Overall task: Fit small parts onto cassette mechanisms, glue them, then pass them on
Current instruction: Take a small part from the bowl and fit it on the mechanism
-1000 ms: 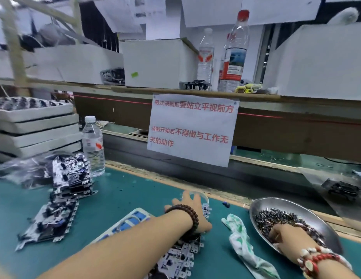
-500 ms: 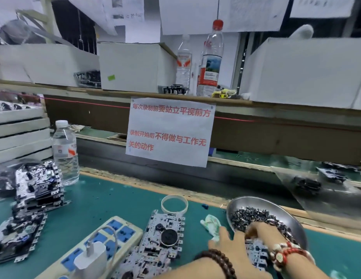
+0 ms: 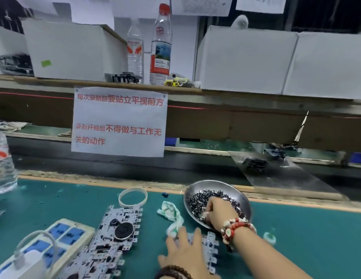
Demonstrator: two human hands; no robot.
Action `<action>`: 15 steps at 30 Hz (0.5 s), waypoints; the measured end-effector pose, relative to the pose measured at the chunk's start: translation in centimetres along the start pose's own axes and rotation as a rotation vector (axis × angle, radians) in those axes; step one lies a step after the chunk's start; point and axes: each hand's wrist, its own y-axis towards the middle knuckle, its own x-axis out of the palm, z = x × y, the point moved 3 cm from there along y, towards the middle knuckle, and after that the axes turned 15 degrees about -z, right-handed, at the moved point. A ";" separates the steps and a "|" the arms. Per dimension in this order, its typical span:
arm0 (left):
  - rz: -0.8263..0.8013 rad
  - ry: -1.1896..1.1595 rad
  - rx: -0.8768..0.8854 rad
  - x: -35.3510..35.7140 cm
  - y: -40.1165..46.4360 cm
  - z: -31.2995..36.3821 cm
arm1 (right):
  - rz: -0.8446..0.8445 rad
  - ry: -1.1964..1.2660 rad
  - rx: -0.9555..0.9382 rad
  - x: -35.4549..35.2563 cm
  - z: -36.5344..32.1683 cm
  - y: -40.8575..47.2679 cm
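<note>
Parts pickup: right hand [image 3: 218,211] digging in parts dish [image 3: 214,186], fingers curled, grasp unclear; left hand [image 3: 185,252] flat, pinning cassette mechanism [image 3: 211,248]. Next: fitting one part.

— Where's the left hand [image 3: 186,251]?

— Low and near the middle, palm down; its fingers [image 3: 182,234] lie straight and spread, pointing away from the body; a dark bead bracelet circles that wrist.

— And the right hand [image 3: 217,211]?

— Its forearm comes in from the lower right, bare, angled up and leftwards; the wrist wears red and white beads; the fingers are curled downward at the tips, though what they pinch, if anything, I can't make out.
</note>
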 end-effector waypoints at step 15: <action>0.095 -0.097 0.039 -0.3 -0.8 0.5 | 0.104 0.289 -0.124 -2.1 0.3 -4.9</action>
